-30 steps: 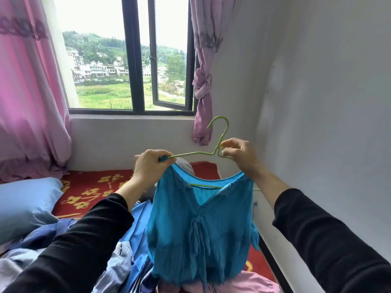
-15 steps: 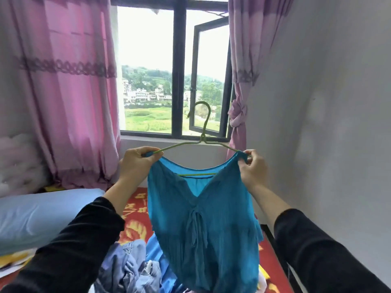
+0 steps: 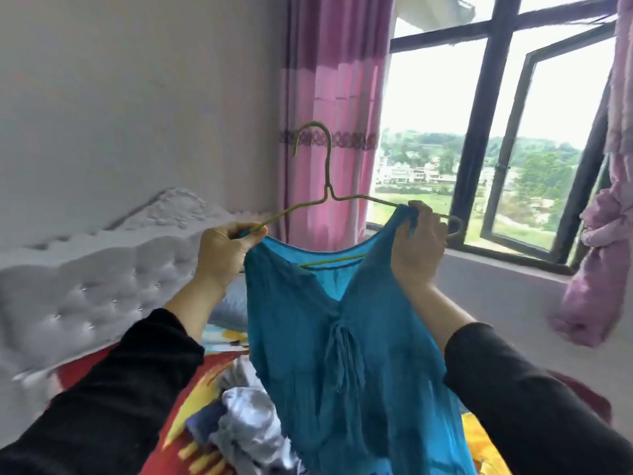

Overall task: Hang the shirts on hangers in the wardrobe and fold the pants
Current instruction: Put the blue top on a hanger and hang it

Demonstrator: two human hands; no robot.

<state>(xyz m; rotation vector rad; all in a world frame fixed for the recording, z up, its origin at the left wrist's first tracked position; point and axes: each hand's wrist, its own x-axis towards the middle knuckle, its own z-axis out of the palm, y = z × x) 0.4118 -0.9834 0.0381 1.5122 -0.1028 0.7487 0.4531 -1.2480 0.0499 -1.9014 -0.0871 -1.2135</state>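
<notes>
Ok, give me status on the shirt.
Left hand grips shirt and hanger end. Right hand pinches other strap on hanger. Shirt held up; wardrobe not in view.

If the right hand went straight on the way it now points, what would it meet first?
Beyond the blue shirt strap and green hanger that the right hand grips, likely the window frame above the sill; depth is unclear.

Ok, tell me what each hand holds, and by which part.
Left hand grips the blue top by one shoulder, plus the green hanger near its arm end; right hand pinches the other shoulder strap on the hanger.
</notes>
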